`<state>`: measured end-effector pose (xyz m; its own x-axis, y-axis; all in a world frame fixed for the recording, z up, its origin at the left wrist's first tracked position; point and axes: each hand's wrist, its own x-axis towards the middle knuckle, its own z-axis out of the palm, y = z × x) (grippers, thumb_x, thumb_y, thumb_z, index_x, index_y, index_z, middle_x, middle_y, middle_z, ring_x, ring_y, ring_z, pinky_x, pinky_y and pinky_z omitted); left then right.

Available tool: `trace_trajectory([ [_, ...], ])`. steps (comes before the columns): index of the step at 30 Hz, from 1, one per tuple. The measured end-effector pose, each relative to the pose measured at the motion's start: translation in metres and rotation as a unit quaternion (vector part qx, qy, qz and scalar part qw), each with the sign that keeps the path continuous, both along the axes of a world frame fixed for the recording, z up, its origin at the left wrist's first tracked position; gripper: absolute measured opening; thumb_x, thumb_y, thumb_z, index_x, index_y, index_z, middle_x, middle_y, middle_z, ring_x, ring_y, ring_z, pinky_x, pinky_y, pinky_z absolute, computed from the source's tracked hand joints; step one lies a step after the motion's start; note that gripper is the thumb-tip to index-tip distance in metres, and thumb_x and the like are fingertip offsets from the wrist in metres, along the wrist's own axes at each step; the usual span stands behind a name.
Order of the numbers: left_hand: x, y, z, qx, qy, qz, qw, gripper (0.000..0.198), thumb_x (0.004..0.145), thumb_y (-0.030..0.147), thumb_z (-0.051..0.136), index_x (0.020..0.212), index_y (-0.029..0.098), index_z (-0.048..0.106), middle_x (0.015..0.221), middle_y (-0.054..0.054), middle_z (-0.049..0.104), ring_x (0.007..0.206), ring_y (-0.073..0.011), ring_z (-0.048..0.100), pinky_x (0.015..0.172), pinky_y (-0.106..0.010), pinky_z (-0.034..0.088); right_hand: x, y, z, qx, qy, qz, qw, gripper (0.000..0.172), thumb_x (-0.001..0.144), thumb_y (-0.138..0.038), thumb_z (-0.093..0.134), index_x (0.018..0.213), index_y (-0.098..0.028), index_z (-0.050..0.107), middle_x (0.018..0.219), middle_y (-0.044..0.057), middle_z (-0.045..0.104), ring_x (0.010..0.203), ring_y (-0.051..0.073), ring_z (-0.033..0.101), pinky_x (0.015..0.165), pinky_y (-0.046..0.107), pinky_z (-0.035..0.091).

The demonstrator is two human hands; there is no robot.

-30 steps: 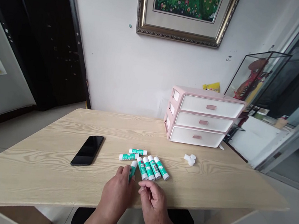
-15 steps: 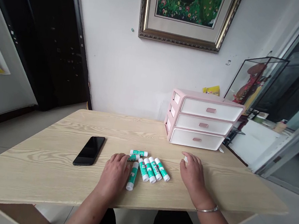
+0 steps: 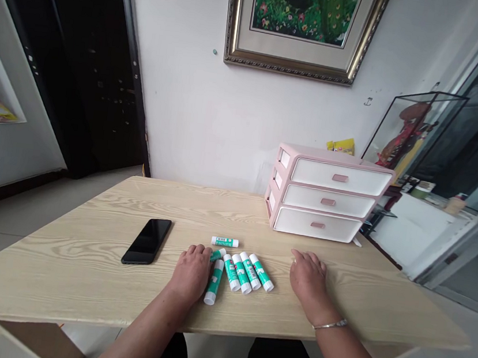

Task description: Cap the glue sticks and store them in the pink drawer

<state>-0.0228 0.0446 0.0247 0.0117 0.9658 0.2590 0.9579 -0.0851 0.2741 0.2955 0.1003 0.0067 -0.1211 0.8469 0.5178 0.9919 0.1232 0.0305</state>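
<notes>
My left hand (image 3: 193, 271) rests on the table with its fingers curled round one end of a green-and-white glue stick (image 3: 218, 254), whose other end sticks out to the right. Just beside this hand lies another glue stick (image 3: 214, 282), pointing towards me. Several more glue sticks (image 3: 247, 273) lie slanted side by side to its right. Behind them, one glue stick (image 3: 225, 242) lies crosswise by itself. Right of the group, my right hand (image 3: 307, 279) is palm down with bent fingers close to the tabletop. Whatever is under those fingers is hidden.
A black phone (image 3: 147, 241) lies on the wooden table (image 3: 80, 264), left of my left hand. At the back right stands a pink-and-white drawer unit (image 3: 328, 196) with a yellow packet (image 3: 341, 145) behind its top. The table's front edge runs close to my lap.
The glue stick at my left hand has turned from level to slanted. The crosswise one has shifted slightly away and shows a barcode. A white bit under my right fingers is now covered.
</notes>
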Motion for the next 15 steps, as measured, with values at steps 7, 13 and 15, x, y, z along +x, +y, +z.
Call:
trace_trajectory([
  [7,-0.006,-0.001,-0.003,0.01,-0.132,0.029,0.991,0.032,0.095,0.015,0.041,0.117,0.012,0.063,0.115,-0.019,0.068,0.115,-0.0321,0.06,0.101,-0.044,0.041,0.007,0.001,-0.007,0.024,0.0,0.001,1.0,0.041,0.086,-0.006,0.051,0.123,-0.014,0.067,0.121,0.013,0.071,0.119,0.029,0.058,0.104,0.043,0.035],
  [13,-0.022,0.004,0.004,0.027,-0.292,0.053,0.954,0.035,0.096,0.034,0.04,0.119,0.015,0.058,0.108,-0.013,0.072,0.101,-0.0272,0.067,0.089,-0.038,0.05,0.0,-0.002,0.013,0.004,0.021,0.021,1.0,0.043,0.086,-0.003,0.048,0.122,-0.016,0.069,0.117,0.013,0.073,0.116,0.029,0.061,0.106,0.046,0.036],
  [15,-0.026,0.004,0.007,0.03,-0.328,0.057,0.942,0.037,0.095,0.041,0.041,0.116,0.016,0.059,0.103,-0.011,0.072,0.096,-0.0275,0.067,0.087,-0.038,0.05,-0.015,0.0,0.03,-0.001,0.05,0.077,0.996,0.046,0.086,-0.005,0.046,0.126,-0.017,0.067,0.121,0.013,0.071,0.118,0.028,0.06,0.107,0.045,0.037],
])
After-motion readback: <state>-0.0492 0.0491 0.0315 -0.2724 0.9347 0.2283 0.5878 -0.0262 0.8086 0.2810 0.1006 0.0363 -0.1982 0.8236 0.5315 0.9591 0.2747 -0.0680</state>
